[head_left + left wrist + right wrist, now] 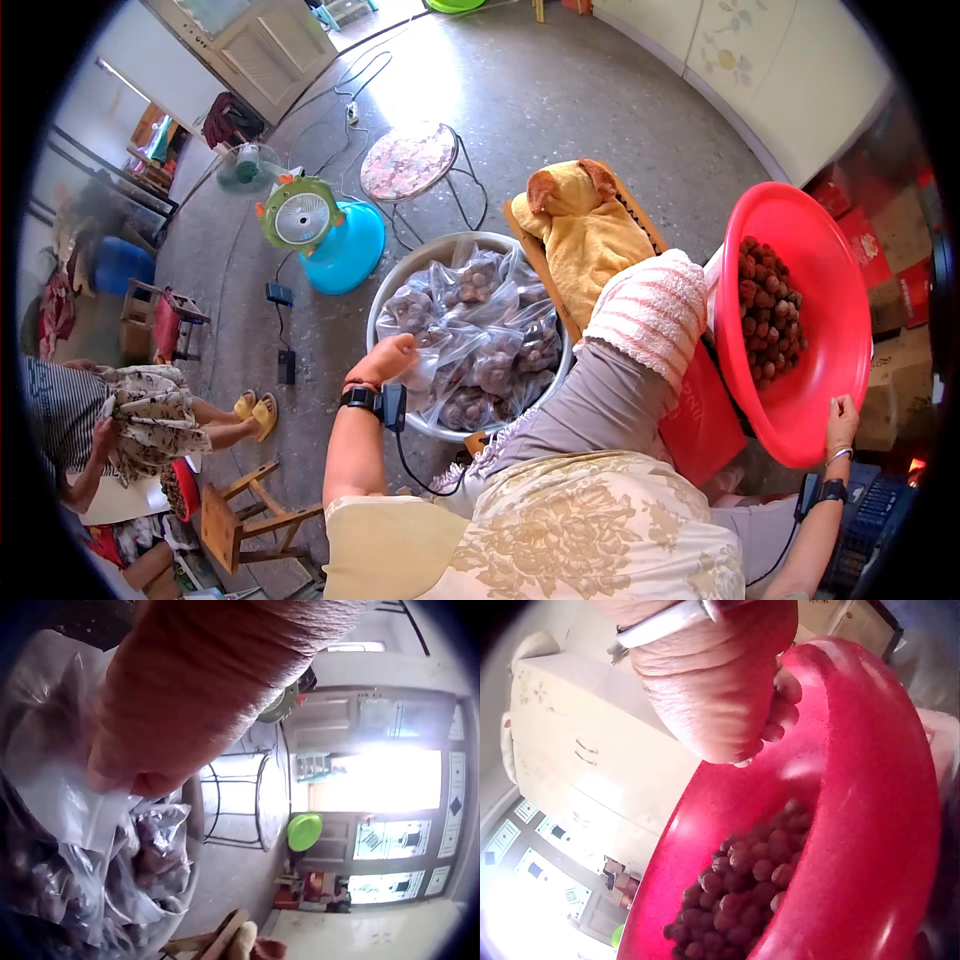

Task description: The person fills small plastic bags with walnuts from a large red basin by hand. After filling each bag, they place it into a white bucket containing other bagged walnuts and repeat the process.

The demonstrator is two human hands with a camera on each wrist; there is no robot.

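The metal basin (371,318) sits on the floor at centre, packed with clear bags (490,340) of brown fruit. To its right, the red basin (800,230) is tilted up beside the seated person's knee, with loose fruit (768,310) pooled inside. The right hand (841,420) grips its near rim, fingers curled over the edge. The left hand (385,358) pinches the plastic of a bag on the near left side.

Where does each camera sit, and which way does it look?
Head: on the head, looking down at the round metal basin of clear plastic bags; both forearms, a knee show.
Left wrist: looks past the left hand gripping those bags.
Right wrist: looks along the right hand gripping the round red plastic basin.
Head and right wrist share that basin.
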